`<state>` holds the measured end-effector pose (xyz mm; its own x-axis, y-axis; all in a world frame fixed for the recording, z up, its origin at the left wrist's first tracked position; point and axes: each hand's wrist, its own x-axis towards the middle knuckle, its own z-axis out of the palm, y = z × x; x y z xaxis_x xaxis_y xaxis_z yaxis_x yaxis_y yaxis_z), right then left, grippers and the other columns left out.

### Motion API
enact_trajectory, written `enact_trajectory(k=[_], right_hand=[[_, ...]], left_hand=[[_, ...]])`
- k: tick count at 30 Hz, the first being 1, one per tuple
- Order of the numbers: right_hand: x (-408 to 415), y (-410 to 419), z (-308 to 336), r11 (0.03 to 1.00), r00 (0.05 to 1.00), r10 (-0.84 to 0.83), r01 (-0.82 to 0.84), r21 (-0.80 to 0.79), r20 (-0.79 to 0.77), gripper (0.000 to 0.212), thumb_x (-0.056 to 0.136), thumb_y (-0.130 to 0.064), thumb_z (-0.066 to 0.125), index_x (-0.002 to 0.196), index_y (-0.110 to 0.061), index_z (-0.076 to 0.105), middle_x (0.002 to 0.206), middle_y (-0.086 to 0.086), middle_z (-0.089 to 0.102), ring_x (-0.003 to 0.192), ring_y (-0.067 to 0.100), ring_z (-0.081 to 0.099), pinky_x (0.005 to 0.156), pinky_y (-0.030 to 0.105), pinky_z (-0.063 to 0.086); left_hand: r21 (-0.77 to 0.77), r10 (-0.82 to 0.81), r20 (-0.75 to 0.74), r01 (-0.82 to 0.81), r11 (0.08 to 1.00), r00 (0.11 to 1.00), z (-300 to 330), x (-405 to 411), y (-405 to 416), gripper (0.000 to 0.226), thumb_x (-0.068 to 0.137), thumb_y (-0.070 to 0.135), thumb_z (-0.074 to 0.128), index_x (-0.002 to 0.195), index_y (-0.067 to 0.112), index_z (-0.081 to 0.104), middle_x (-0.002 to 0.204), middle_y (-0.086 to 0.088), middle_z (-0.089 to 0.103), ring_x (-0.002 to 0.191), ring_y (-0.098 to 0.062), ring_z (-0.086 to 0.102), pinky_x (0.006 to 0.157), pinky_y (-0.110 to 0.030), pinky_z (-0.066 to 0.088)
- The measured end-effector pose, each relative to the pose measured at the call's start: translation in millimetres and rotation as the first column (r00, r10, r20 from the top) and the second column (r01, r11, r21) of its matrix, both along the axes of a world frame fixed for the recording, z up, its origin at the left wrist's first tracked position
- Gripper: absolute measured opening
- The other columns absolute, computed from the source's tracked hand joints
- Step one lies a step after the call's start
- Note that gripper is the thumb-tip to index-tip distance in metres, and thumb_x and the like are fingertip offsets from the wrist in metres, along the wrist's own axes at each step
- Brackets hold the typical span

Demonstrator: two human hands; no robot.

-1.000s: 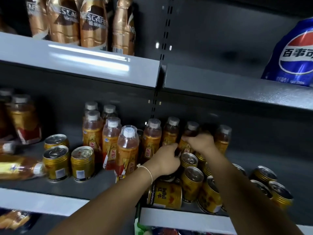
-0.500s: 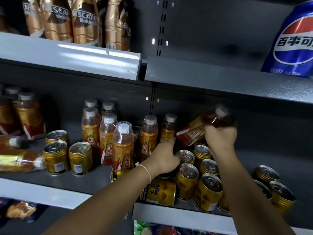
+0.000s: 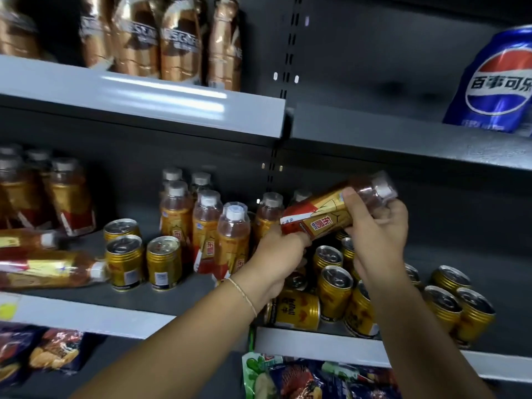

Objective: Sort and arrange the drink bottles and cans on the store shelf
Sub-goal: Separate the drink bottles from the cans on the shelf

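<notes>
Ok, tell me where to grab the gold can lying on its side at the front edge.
Grip the tipped gold can across its round body, coming down from above: it lies on its side, upright cans crowd its right, and the left hand hovers over it.

Single head view, close range, facing forward and slightly down at middle shelf; upper shelf near top edge.

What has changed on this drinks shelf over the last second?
The right hand lifted a bottle out of the back row and tipped it sideways; the left hand now grips its base. The gold cans and standing bottles stayed put.
</notes>
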<state>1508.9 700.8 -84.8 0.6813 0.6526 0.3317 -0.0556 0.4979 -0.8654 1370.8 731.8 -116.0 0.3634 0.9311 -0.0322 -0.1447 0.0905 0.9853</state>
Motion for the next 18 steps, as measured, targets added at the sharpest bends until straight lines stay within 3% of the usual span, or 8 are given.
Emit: enact_trajectory(k=[3, 10, 13, 15, 18], right_hand=[[-29.6, -11.3, 0.3, 0.999, 1.000, 0.025, -0.025, 0.020, -0.006, 0.055, 0.078, -0.027, 0.085, 0.121, -0.021, 0.052, 0.098, -0.010, 0.076, 0.090, 0.012, 0.075, 0.068, 0.027, 0.060], [-116.0, -28.6, 0.7, 0.999, 1.000, 0.027, -0.027, -0.029, -0.016, 0.058, 0.076, -0.032, 0.085, 0.122, -0.023, 0.051, 0.104, 0.003, 0.074, 0.088, 0.013, 0.075, 0.066, 0.027, 0.060], [-160.8, -28.0, -0.5, 0.997, 0.999, 0.029, -0.030, -0.065, -0.018, 0.059, 0.075, -0.035, 0.085, 0.120, -0.020, 0.051, 0.101, 0.003, 0.075, 0.084, 0.013, 0.076, 0.061, 0.025, 0.058], [-192.8, -24.7, -2.1, 0.995, 0.999, 0.034, -0.035, -0.088, -0.017, 0.057, 0.074, -0.036, 0.086, 0.117, -0.019, 0.053, 0.098, 0.003, 0.075, 0.080, 0.013, 0.076, 0.059, 0.026, 0.058], [-243.3, -17.1, -5.8, 0.991, 0.998, 0.063, -0.062, -0.117, 0.003, 0.053, 0.073, -0.034, 0.086, 0.113, -0.019, 0.055, 0.091, 0.002, 0.076, 0.074, 0.011, 0.075, 0.052, 0.022, 0.055]], left_hand=[[-0.088, -0.056, 0.096, 0.064, 0.994, 0.994, 6.2, -33.1, -11.7, 0.022, 0.084, 0.010, 0.065, 0.103, 0.021, 0.059, 0.096, -0.007, 0.072, 0.092, -0.025, 0.069, 0.089, -0.042, 0.057], [-0.168, -0.104, 0.119, 0.123, 0.978, 0.987, 5.9, -140.8, -27.6, 0.028, 0.090, 0.005, 0.059, 0.117, 0.008, 0.053, 0.098, -0.016, 0.074, 0.087, -0.025, 0.074, 0.073, -0.034, 0.060], [-0.093, -0.089, -0.017, 0.087, 0.992, 0.996, 3.8, -194.9, -29.3, 0.034, 0.089, 0.008, 0.060, 0.122, 0.006, 0.052, 0.094, -0.017, 0.074, 0.082, -0.027, 0.074, 0.071, -0.036, 0.059], [0.022, -0.036, -0.177, 0.041, 0.999, 0.984, 0.5, -231.3, -29.8, 0.032, 0.085, 0.015, 0.065, 0.115, 0.016, 0.056, 0.091, -0.010, 0.074, 0.082, -0.025, 0.073, 0.074, -0.037, 0.061], [0.283, 0.126, -0.371, -0.017, 0.959, 0.920, -2.8, -286.6, -31.8, 0.023, 0.078, 0.029, 0.071, 0.094, 0.036, 0.055, 0.086, 0.018, 0.066, 0.078, -0.001, 0.065, 0.057, -0.008, 0.050]])
